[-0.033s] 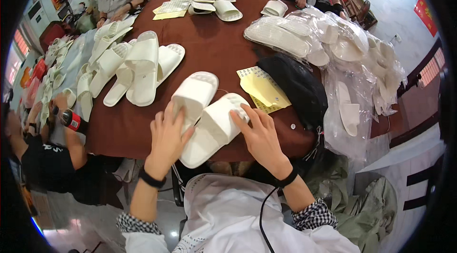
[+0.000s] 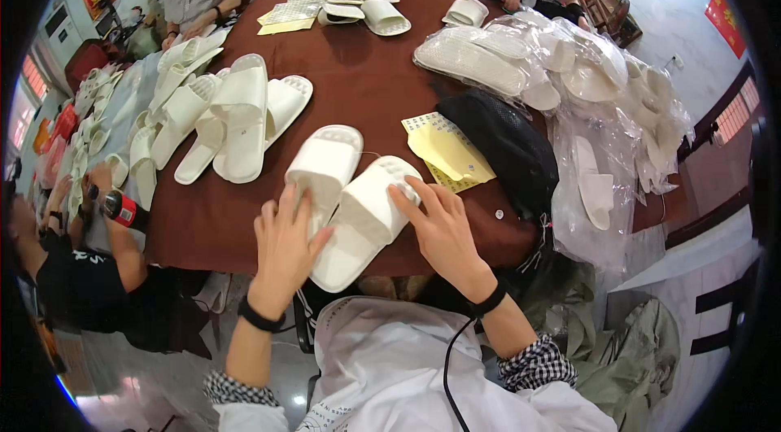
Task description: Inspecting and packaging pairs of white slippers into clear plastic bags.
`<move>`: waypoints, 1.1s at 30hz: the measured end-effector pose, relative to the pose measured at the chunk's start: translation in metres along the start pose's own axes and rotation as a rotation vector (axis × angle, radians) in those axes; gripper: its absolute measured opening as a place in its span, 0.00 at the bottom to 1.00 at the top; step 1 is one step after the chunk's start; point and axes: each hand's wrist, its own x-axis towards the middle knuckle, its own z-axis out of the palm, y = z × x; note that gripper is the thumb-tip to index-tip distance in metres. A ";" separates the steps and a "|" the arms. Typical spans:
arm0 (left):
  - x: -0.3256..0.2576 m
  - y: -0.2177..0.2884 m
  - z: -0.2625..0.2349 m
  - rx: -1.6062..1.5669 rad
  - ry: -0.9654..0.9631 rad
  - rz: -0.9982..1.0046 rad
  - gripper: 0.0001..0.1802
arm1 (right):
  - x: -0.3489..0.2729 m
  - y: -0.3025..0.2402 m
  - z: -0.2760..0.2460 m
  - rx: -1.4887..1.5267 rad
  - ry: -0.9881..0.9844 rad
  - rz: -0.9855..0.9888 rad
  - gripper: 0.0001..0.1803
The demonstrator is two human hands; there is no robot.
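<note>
A pair of white slippers lies in front of me at the table's near edge, toes pointing away. My left hand (image 2: 282, 243) grips the left slipper (image 2: 324, 157) along its outer side, its thumb reaching over to the heel part of the other one. With its fingertips on the strap and toe edge, my right hand (image 2: 439, 224) holds the right slipper (image 2: 370, 202). The right slipper lies angled, its heel overlapping the left one's, whose heel is partly hidden. A thin thread or strap loop shows between the two toes.
More white slippers (image 2: 244, 119) lie in a pile on the left of the brown table (image 2: 346, 78). Yellow sticker sheets (image 2: 450, 151) and a black bag (image 2: 500, 151) are on the right, beyond them bagged slippers (image 2: 472, 58). Co-workers sit around; a dark bottle (image 2: 124, 208) is at left.
The left slipper has shifted slightly left and the gap between the two toes is a little wider. Both hands keep their hold.
</note>
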 end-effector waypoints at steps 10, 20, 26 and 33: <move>-0.024 0.040 0.002 -0.025 0.104 -0.039 0.48 | 0.058 0.014 0.030 0.015 -0.025 -0.019 0.32; 0.026 0.015 0.023 -0.196 -0.033 -0.002 0.15 | 0.029 0.031 -0.029 -0.083 0.074 0.084 0.27; 0.117 0.114 0.040 0.678 -0.930 0.045 0.22 | -0.035 0.119 -0.006 -0.140 -0.209 0.248 0.20; 0.168 0.095 0.055 0.764 -0.835 -0.094 0.17 | -0.049 0.138 0.011 -0.227 -0.255 0.187 0.22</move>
